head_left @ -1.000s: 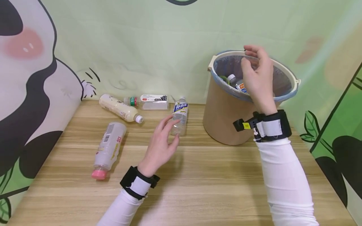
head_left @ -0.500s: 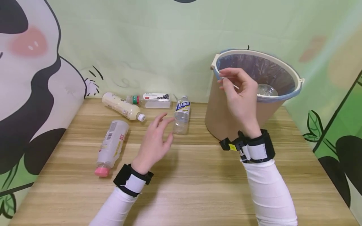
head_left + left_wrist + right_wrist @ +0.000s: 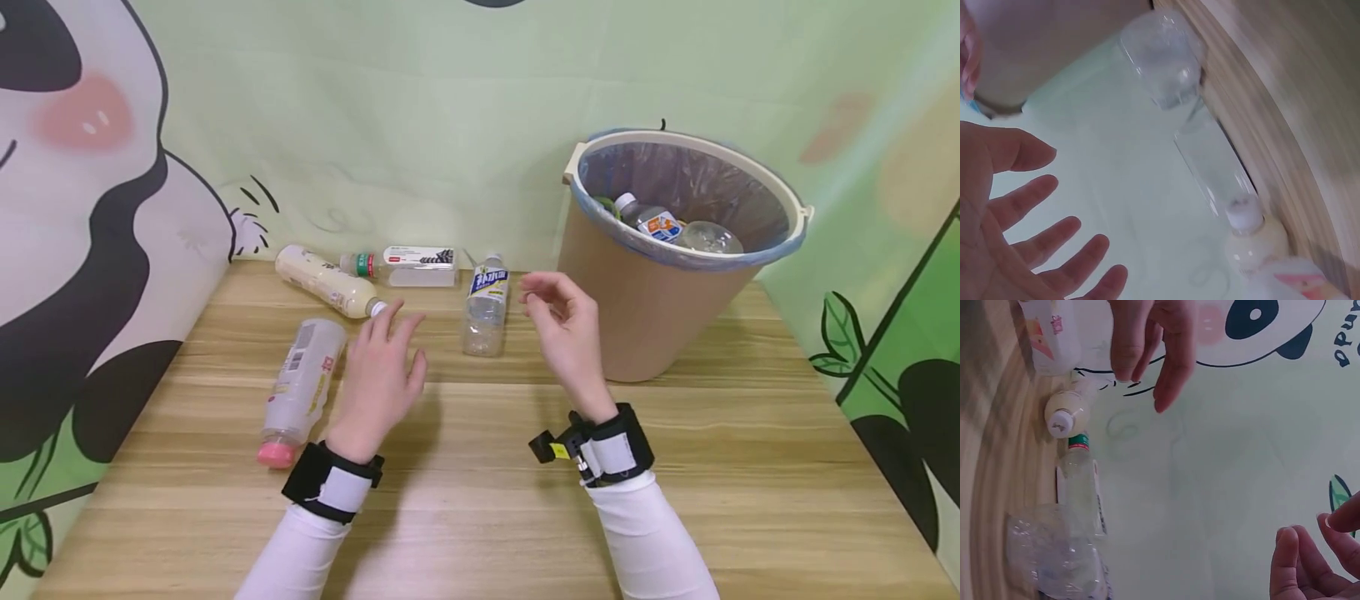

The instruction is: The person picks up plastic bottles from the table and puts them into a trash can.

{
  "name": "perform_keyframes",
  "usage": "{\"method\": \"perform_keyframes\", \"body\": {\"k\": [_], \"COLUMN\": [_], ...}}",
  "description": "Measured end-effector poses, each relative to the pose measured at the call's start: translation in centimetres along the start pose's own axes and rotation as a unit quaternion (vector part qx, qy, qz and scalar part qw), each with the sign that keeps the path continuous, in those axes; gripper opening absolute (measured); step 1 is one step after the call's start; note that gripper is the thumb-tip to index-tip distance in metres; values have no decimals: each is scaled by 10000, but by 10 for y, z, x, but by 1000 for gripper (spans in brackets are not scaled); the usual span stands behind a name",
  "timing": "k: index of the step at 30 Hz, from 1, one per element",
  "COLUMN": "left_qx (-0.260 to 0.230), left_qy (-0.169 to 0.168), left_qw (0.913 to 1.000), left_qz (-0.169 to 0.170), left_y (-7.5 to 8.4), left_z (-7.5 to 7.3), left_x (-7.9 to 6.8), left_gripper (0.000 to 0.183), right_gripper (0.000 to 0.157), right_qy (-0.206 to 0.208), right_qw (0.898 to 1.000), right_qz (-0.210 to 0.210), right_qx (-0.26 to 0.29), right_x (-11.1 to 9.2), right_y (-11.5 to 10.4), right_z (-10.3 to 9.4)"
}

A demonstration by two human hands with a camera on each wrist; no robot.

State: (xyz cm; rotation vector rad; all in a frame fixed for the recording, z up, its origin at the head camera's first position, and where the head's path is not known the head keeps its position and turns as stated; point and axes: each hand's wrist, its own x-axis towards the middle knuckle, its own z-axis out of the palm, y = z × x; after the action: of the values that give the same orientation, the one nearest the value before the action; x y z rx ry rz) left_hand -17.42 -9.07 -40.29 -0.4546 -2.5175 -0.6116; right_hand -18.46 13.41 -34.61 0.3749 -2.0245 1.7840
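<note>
My left hand (image 3: pixel 378 379) hovers over the table with fingers spread and nothing in them, between the pink-capped bottle (image 3: pixel 300 383) and the clear bottle with a blue-and-yellow label (image 3: pixel 486 308). To the right of that clear bottle is my right hand (image 3: pixel 566 337), its fingers loosely bent and holding nothing. A cream-coloured bottle (image 3: pixel 326 282) with a white cap lies behind my left hand. Beside it a clear bottle with a green cap band (image 3: pixel 420 268) lies along the back. In the left wrist view my left fingers (image 3: pixel 1079 262) are apart from the bottles.
A tan bin (image 3: pixel 645 308) with a blue liner and cream rim stands at the right, several bottles inside, one with an orange-and-blue label (image 3: pixel 660 225). A printed panda backdrop (image 3: pixel 412 125) rises behind the wooden table (image 3: pixel 480 500).
My right hand has come from over the bin leftward and down to beside the clear bottle. My left hand has drawn back left, away from that bottle. The bottles on the table stay put.
</note>
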Motion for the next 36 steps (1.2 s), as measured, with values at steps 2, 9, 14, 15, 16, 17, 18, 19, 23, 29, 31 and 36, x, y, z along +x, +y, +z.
{"method": "perform_keyframes", "body": {"k": [2, 9, 14, 15, 16, 17, 18, 19, 23, 29, 31, 36], "left_qx": [93, 375, 521, 525, 532, 532, 534, 533, 484, 415, 437, 473], "left_qy": [-5, -33, -81, -131, -195, -261, -323, -398, -660, -1182, -1290, -1583], "left_qw": [9998, 9973, 9937, 9924, 9910, 9894, 9877, 9858, 9797, 9691, 9661, 9555], "left_qz": [-148, -635, -990, -1102, -1214, -1327, -1436, -1543, -1831, -2127, -2195, -2444], "left_y": [-6, -29, -45, -48, -51, -55, -58, -61, -73, -86, -88, -89], "left_z": [-3, -16, -28, -30, -33, -35, -37, -40, -48, -53, -53, -54], "left_x": [-2, -5, -6, -7, -8, -9, -10, -11, -15, -20, -22, -25], "left_gripper": [43, 48, 49, 50, 51, 52, 52, 54, 58, 69, 71, 73], "right_gripper": [22, 26, 27, 28, 28, 28, 28, 28, 29, 30, 30, 30], "right_qy": [-67, -162, -232, -277, -332, -390, -441, -484, -577, -624, -628, -673], "right_qw": [9998, 9975, 9953, 9948, 9943, 9942, 9938, 9935, 9924, 9923, 9922, 9915], "right_qz": [203, 580, 782, 825, 862, 877, 898, 921, 992, 957, 966, 989], "right_qx": [54, 359, 514, 521, 530, 494, 486, 471, 438, 478, 472, 508], "right_x": [-7, -26, -35, -36, -38, -39, -40, -41, -43, -45, -45, -44], "right_y": [2, 15, 27, 24, 20, 17, 13, 10, 5, 4, 4, 3], "right_z": [5, 19, 24, 25, 26, 27, 28, 29, 32, 30, 30, 29]}}
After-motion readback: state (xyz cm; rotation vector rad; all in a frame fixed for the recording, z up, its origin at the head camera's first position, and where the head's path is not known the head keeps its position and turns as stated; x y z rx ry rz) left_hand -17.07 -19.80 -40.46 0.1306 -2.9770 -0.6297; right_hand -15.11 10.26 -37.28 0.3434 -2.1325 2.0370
